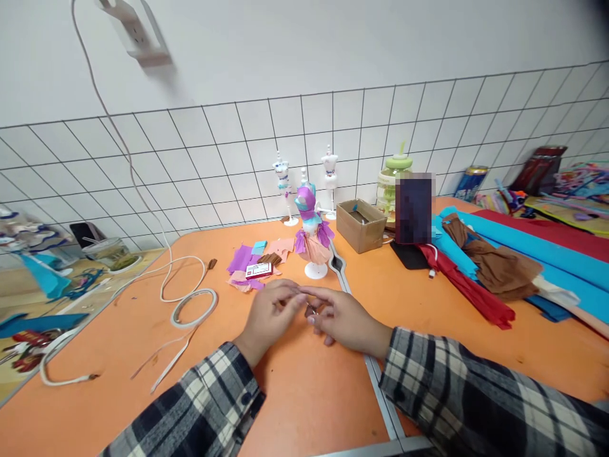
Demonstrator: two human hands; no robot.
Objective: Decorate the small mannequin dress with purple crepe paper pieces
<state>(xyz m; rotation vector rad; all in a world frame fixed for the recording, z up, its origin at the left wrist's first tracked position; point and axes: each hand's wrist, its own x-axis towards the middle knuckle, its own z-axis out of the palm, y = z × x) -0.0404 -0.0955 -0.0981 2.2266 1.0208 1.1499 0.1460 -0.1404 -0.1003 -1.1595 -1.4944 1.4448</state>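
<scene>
My left hand (269, 317) and my right hand (340, 320) meet low over the orange table (143, 330), fingertips pinched together on a small dark piece (311, 310) that I cannot make out. Both sleeves are plaid. Just beyond the hands stands a small mannequin (311, 231) dressed in purple, blue and pink scraps on a white base. To its left lie loose purple, pink and brown fabric scraps (252, 260) with a small red-and-white card (259, 270) on top.
Two bare white mannequins (328, 171) stand by the grid wall. A cardboard box (361, 225), a green-lidded jar (392, 184) and blue, red and brown fabric rolls (499, 260) lie right. A roll of white tape (194, 308) and a white cable (143, 273) lie left.
</scene>
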